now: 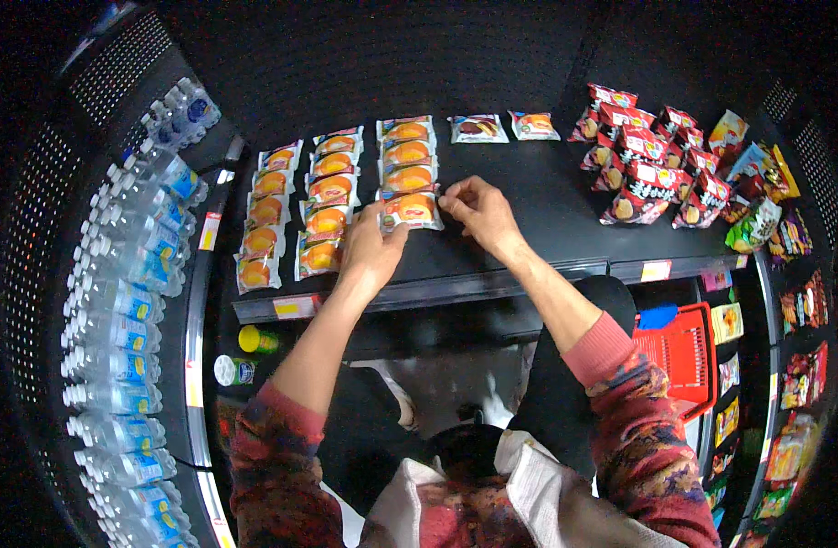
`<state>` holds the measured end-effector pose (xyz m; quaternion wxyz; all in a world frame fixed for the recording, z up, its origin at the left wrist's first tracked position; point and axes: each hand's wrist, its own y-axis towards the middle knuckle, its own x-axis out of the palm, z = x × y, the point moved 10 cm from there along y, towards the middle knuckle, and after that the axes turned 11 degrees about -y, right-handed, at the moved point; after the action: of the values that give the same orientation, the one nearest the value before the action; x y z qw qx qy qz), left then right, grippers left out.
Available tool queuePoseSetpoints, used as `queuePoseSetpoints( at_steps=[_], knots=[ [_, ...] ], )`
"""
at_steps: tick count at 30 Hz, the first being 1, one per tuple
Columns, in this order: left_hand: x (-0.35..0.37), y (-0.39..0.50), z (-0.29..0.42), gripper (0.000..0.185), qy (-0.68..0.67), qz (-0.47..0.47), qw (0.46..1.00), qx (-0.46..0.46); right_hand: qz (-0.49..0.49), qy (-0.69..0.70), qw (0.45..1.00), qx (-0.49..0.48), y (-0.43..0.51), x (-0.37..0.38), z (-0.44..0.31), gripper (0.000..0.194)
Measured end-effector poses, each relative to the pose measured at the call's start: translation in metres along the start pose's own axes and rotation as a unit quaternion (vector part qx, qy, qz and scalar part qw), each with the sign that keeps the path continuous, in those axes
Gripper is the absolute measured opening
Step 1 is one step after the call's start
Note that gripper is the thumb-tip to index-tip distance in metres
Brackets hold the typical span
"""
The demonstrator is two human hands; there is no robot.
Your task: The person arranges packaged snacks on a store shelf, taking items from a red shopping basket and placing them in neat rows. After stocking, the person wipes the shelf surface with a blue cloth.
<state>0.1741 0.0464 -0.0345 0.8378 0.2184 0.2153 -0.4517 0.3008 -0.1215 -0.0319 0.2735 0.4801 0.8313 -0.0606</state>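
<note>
On the black shelf, my left hand touches the lower left edge of the front wrapped bun packet in the third row. My right hand is just beside that packet's right edge, its fingers curled and thumb near the index finger; whether it touches the packet or holds anything is unclear. Two more rows of similar packets stand to the left, one with a front packet by my left wrist and the outer one ending at another packet. At the back lie a dark-filled cake packet and a single bun packet.
Red snack bags are piled on the shelf at right, beside a green bag. Water bottles line the left side shelf. Below the shelf's front edge are a red shopping basket and a yellow-lidded container.
</note>
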Motion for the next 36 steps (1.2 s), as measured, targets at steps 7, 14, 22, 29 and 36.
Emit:
queuePoseSetpoints(
  at_steps=[7,14,22,29,36],
  knots=[
    [0.009,-0.021,0.048,0.038,-0.067,-0.047,0.992,0.098,0.11,0.126,0.982,-0.085,-0.078,-0.138,-0.019,0.023],
    [0.062,-0.04,0.053,0.022,-0.22,-0.21,0.952,-0.024,0.323,0.032,0.931,0.164,-0.262,-0.305,0.184,0.018],
    [0.093,-0.045,0.077,0.024,-0.215,-0.251,0.944,-0.004,-0.009,-0.28,0.889,0.362,-0.44,-0.206,0.369,0.037],
    [0.131,-0.057,0.09,0.023,-0.226,-0.286,0.931,0.003,0.014,-0.46,0.81,0.364,-0.439,-0.184,0.385,0.037],
    [0.149,-0.062,0.101,0.022,-0.194,-0.302,0.933,0.021,0.061,-0.369,0.842,0.389,-0.424,-0.18,0.401,0.045]
  ],
)
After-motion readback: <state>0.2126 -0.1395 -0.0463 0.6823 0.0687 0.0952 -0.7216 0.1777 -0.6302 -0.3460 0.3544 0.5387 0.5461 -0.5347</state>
